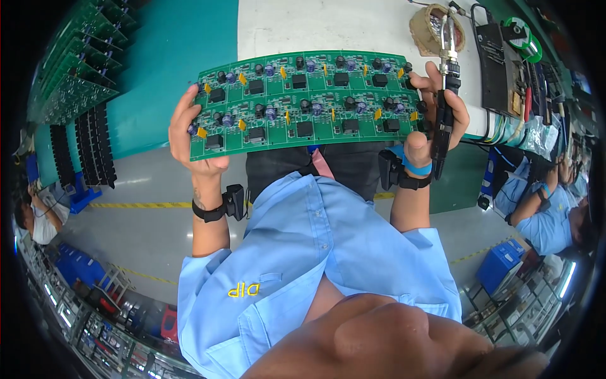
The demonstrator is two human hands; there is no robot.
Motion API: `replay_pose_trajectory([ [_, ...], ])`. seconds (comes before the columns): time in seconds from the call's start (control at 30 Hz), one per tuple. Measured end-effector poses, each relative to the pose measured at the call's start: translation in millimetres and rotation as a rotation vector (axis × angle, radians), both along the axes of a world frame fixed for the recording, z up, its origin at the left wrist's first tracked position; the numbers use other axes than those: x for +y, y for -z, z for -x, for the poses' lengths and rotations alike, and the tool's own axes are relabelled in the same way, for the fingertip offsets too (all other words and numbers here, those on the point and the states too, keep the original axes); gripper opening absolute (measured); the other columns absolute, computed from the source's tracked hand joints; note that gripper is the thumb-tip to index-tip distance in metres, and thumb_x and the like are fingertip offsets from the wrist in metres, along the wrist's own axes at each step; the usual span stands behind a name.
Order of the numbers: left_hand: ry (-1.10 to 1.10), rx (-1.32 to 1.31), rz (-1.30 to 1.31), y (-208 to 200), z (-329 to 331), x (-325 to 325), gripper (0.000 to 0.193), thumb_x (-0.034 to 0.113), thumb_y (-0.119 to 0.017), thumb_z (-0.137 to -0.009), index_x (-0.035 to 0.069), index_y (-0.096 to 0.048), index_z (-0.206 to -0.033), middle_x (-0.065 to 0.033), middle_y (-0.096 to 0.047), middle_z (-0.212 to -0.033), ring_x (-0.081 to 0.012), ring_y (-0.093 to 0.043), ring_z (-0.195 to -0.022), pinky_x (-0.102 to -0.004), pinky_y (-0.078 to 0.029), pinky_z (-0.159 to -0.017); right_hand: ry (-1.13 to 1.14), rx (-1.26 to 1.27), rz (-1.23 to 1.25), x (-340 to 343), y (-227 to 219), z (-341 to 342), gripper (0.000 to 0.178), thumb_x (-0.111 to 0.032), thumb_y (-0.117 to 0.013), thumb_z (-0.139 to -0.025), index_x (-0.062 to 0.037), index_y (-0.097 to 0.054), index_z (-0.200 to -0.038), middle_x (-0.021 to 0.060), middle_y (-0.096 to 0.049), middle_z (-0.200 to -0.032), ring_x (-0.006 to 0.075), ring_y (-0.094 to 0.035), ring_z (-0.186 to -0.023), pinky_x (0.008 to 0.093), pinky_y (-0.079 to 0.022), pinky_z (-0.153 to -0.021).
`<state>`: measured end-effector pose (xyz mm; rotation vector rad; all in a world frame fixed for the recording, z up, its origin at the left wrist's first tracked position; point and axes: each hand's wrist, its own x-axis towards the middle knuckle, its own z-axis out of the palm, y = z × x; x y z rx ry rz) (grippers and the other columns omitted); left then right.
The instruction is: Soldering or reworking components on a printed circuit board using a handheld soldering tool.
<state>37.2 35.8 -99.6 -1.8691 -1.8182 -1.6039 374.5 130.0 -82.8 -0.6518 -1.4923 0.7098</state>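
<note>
A long green circuit board panel (278, 140), carrying rows of capacitors, black blocks and yellow parts, is held up in front of me, tilted component side up. My left hand (184, 136) grips its left edge, fingers at the side and thumb below. At the opposite end my right hand (451, 110) closes around a soldering iron (444, 120) with a black handle, its metal tip pointing away from me. Fingers of that same hand also reach the panel's right edge, partly hidden behind the tool and parts.
Upright green boards (82, 76) stand in a rack at far left, beside black slotted strips (95, 145). On the right of the bench are a round tan container (420, 31), a dark box (495, 63) and a green-rimmed solder spool (521, 35). Other people (552, 215) work at both sides.
</note>
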Motion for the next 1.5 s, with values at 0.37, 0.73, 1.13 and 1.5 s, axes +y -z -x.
replay_pose_trajectory([
  [0.37,0.042,-0.171,0.050,-11.0,-10.2,1.8,0.094,0.085,-0.046,-0.082,-0.003,-0.053,-0.114,-0.0272,-0.061,-0.127,-0.0379,-0.062,-0.117,-0.0465,-0.050,-0.099,0.007,0.079,-0.043,1.9,1.7,4.0,0.097,-0.057,-0.084,-0.068,-0.0049,-0.037,-0.136,0.0350,-0.052,-0.136,0.0338,-0.062,-0.118,0.0550,-0.049,-0.104],
  [0.73,0.055,-0.214,0.057,-10.4,-12.3,2.3,0.094,0.086,-0.046,-0.081,-0.002,-0.051,-0.116,-0.0279,-0.057,-0.131,-0.0377,-0.060,-0.119,-0.0476,-0.049,-0.101,0.061,0.066,-0.089,3.9,7.6,-2.6,0.104,-0.055,-0.089,-0.062,-0.0080,-0.037,-0.138,0.0333,-0.052,-0.138,0.0301,-0.062,-0.116,0.0463,-0.047,-0.103],
  [1.13,0.044,-0.239,0.066,-7.9,-13.6,1.9,0.098,0.088,-0.044,-0.080,-0.002,-0.050,-0.116,-0.0273,-0.056,-0.132,-0.0368,-0.060,-0.118,-0.0468,-0.050,-0.100,0.094,-0.007,-0.083,1.0,5.5,-4.3,0.099,-0.062,-0.081,-0.070,-0.0109,-0.033,-0.140,0.0344,-0.048,-0.141,0.0298,-0.063,-0.110,0.0452,-0.050,-0.101],
  [1.5,0.060,-0.171,0.082,-6.5,-8.8,-1.5,0.098,0.088,-0.042,-0.081,-0.002,-0.050,-0.118,-0.0283,-0.055,-0.133,-0.0377,-0.059,-0.119,-0.0480,-0.050,-0.101,0.025,0.154,-0.037,0.8,6.8,-4.3,0.101,-0.053,-0.090,-0.063,-0.0079,-0.038,-0.137,0.0333,-0.051,-0.139,0.0268,-0.065,-0.111,0.0400,-0.049,-0.098],
])
